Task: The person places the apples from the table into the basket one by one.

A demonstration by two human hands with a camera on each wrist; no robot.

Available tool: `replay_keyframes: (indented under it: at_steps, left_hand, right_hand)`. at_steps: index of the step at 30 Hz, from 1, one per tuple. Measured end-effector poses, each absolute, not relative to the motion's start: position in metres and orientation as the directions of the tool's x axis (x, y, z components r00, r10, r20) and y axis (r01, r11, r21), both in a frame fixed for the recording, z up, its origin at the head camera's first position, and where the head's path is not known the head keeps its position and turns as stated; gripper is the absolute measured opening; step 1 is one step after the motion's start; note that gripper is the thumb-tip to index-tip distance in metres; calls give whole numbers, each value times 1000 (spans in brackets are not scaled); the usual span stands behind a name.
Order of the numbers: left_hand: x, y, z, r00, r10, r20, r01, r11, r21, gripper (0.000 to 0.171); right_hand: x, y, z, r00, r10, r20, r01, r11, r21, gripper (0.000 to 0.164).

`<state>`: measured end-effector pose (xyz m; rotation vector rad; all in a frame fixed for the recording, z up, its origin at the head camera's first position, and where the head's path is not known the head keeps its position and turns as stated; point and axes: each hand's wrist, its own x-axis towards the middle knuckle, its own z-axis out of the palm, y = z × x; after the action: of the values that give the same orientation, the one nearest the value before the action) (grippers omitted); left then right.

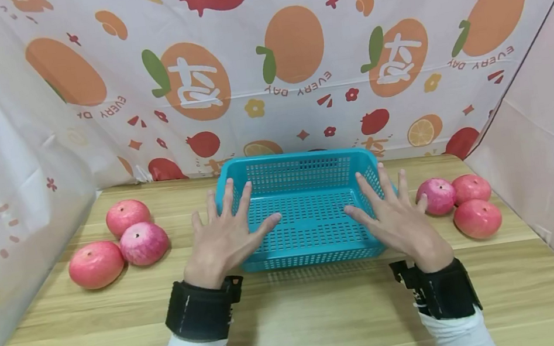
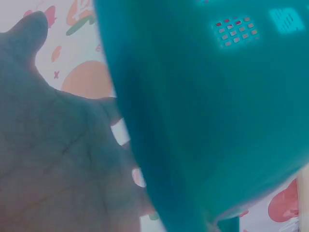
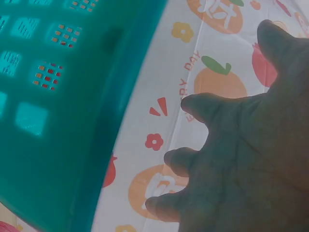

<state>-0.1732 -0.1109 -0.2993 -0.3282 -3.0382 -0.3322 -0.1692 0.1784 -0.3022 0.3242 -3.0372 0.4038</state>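
Observation:
A turquoise plastic basket [image 1: 311, 224] with perforated walls and floor stands on the wooden table, with nothing in it. My left hand [image 1: 225, 239] is spread over its left end, palm down, thumb pointing inward. In the left wrist view the fingers of that hand [image 2: 63, 145] run behind the basket's edge [image 2: 159, 145]. Over the right end my right hand [image 1: 403, 223] is likewise spread, fingers straight. The right wrist view shows this hand [image 3: 241, 154] with a gap between its fingertips and the basket [image 3: 91, 121]. Neither hand grips anything.
At the left lie two pink-red round fruits [image 1: 97, 264] [image 1: 127, 217] and a streaked purple-pink one [image 1: 144, 243]. Another streaked fruit [image 1: 437, 196] and two pink-red ones [image 1: 477, 218] [image 1: 471, 189] lie at the right. A fruit-printed sheet [image 1: 247, 112] hangs behind the table [image 1: 320, 326].

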Motion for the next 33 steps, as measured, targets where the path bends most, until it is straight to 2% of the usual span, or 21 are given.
replay_keyframes:
  at_steps: [3,7,12,17,21,24,33]
  left_hand:
    - [-174,-112,-298,-963,236,127,256,949,183,87]
    - [-175,-113,-295,-933,288,216,318,940,120,83]
    - [-176,-114,-293,-870,333,363,380,923,66,65]
    - [-177,-117,-293,-829,357,431,434,896,94,48]
    - [-179,-119,-293,-803,367,469,467,877,113,35]
    - [-180,-120,-293,-787,363,499,479,869,124,27]
    - [-180,-122,-292,-798,348,493,471,870,148,25]
  right_hand:
    - [-170,180,-301,-966,-218,142,-245,946,-214,78]
    - [-173,183,-301,-923,-246,297,-300,941,-154,75]
    - [-174,184,-300,-847,-241,473,-345,928,-144,65]
    - [-175,184,-300,-783,-222,581,-375,913,-157,50]
    - [-175,182,-300,-755,-215,619,-389,907,-160,29]
    - [-175,182,-300,-756,-214,619,-393,905,-167,18]
    - [-175,181,-302,-760,-214,613,-391,905,-168,17]
